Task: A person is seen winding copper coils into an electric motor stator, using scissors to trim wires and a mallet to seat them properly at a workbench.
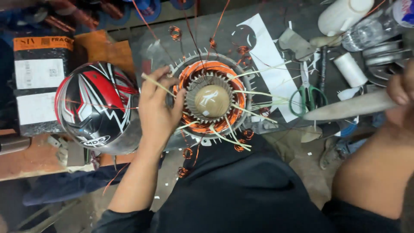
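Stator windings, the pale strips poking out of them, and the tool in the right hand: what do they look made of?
Windings: likely enamelled copper wire, glossy orange-red strands. Pale strips: thin, stiff, cream; perhaps bamboo or insulating paper, unclear. Tool in the right hand: smooth, pale and tapered, probably wood or bone. The left hand rests on the stator's rim.

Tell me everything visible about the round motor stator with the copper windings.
The stator is a round metal ring lying flat, seen from above, on the edge of the cluttered bench. Orange copper windings fill its toothed slots around a pale domed centre. Thin pale strips stick out of the slots like spokes, and small copper coils hang around its rim on wire leads. The left hand rests on its left side, pinching one strip.
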